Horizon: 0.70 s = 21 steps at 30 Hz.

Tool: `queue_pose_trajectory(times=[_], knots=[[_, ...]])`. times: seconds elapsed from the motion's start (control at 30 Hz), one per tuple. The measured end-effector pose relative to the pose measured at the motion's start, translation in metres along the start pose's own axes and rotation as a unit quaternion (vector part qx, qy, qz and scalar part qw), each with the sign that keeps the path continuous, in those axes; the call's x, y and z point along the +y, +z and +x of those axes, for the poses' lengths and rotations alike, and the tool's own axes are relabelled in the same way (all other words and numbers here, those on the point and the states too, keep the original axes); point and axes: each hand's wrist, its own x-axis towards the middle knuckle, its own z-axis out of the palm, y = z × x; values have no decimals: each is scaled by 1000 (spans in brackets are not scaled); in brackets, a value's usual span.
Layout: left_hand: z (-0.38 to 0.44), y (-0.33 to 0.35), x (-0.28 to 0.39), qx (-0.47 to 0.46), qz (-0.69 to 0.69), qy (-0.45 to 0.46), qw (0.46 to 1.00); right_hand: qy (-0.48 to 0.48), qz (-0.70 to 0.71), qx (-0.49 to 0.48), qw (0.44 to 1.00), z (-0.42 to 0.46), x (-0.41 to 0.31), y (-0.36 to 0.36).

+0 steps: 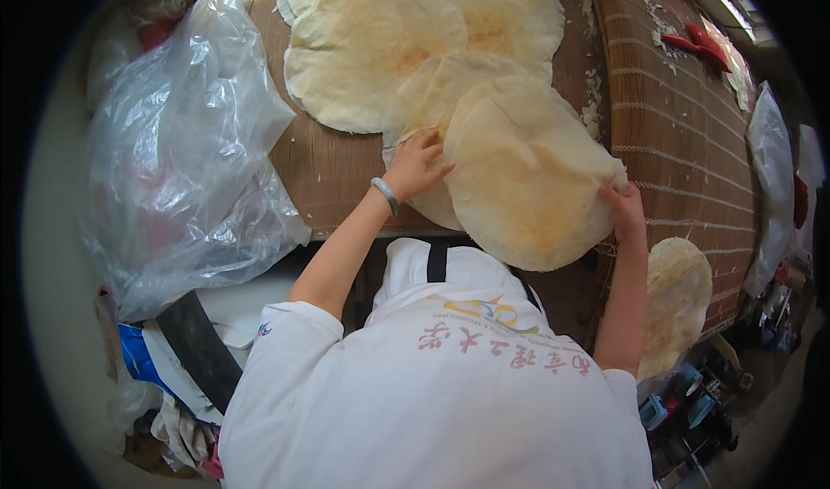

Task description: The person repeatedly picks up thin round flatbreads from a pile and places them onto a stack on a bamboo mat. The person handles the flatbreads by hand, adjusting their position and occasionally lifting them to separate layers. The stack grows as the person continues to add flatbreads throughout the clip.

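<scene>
Thin round flatbread sheets (pixel 376 54), pale with browned patches, lie overlapping on a slatted mat (pixel 337 178). My right hand (pixel 626 207) pinches the right edge of the nearest flatbread (pixel 532 178), whose lower part hangs past the front edge of the mat. My left hand (pixel 418 165), with a bangle (pixel 385 195) at the wrist, rests on a folded flatbread (pixel 447 100) to the left, fingers bent over its edge; whether they grip it is not clear.
A large clear plastic bag (pixel 188 152) lies at the left. On the right, a second mat (pixel 681 126) bears crumbs and red scissors or a similar red tool (pixel 700 47). Another flatbread (pixel 674 301) hangs at the lower right, near assorted items below.
</scene>
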Motion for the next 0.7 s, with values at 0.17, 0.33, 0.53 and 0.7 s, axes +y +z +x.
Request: queue_pose_trajectory(times=[0.17, 0.33, 0.53, 0.7], knots=[[-22, -1, -21, 154, 191, -159, 956, -5, 18, -11, 1000, -4, -2, 6], [-14, -5, 19, 89, -89, -275, 953, -32, 15, -24, 999, -17, -27, 28], [-23, 19, 40, -162, -310, -436, 829, -63, 52, -65, 995, -30, -89, 64], [-30, 11, 62, -206, -727, -429, 495, -133, 141, -109, 975, -54, -162, 98]])
